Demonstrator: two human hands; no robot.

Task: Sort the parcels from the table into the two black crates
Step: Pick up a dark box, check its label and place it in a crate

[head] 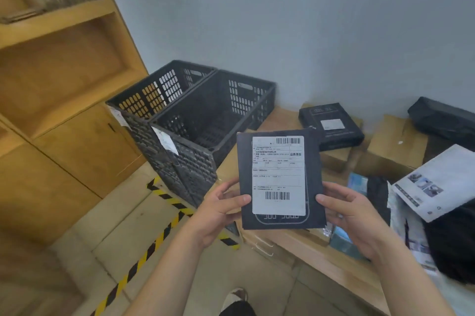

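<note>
A person holds a flat dark parcel (pixel 245 161) upright over the table's (pixel 308 246) front edge near its left end, white shipping label (pixel 279 176) facing the camera. The left hand (pixel 218 215) and right hand (pixel 352 218) grip its lower side edges, thumbs on the front and fingers curled behind.

Two black crates (pixel 205 120) stand side by side at the left end, both seemingly empty and each with a paper tag on its near corner. Whether they rest on the table cannot be told.

More parcels wait along the back edge and right end, among them a dark packet (pixel 331 125), a cardboard box (pixel 395 140) and a white mailer (pixel 434 182).

The likeliest error is a misread label sending the parcel into the wrong crate. Pinched only low down, the thin parcel could also slip or tip on the way over and fall to the floor short of the crates.
</note>
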